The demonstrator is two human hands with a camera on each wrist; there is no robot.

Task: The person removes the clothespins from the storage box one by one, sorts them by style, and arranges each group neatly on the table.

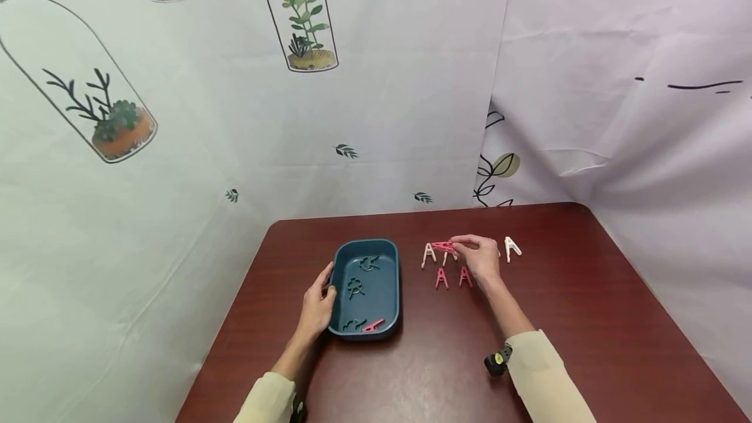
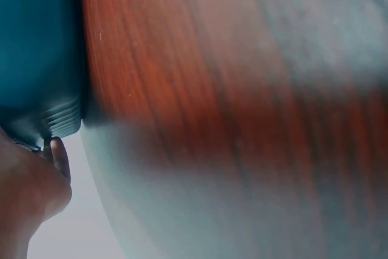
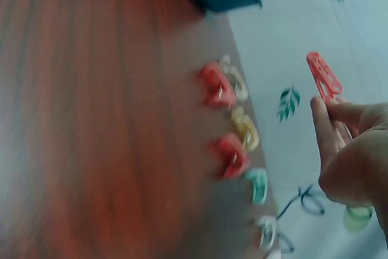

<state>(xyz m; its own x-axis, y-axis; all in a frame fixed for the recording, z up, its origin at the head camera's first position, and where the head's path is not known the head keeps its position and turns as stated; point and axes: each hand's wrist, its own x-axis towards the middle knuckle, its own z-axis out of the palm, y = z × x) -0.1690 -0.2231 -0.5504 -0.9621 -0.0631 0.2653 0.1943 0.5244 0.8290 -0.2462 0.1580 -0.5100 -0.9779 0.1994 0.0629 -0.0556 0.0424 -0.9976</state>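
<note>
My left hand [image 1: 318, 301] grips the left rim of a dark blue rectangular tray [image 1: 392, 292], thumb at the rim. In the left wrist view, that hand [image 2: 33, 186] shows at the tray's corner [image 2: 42, 59]. Green clips [image 1: 355, 288] and one pink clothespin [image 1: 373, 326] lie inside the tray. Between thumb and fingers, my right hand [image 1: 480, 258] pinches another pink clothespin [image 3: 324, 76], raised above the table. Below it stand two pink clothespins [image 1: 442, 277], a white one [image 1: 429, 255] and a pale yellow one [image 3: 245, 128], partly hidden in the head view.
Farther right stands a white clothespin [image 1: 512, 248]; a light green one [image 3: 257, 185] shows in the right wrist view. The reddish-brown table [image 1: 446, 371] ends at a white cloth backdrop [image 1: 388, 116] printed with plants. Each wrist carries a small black camera [image 1: 497, 361].
</note>
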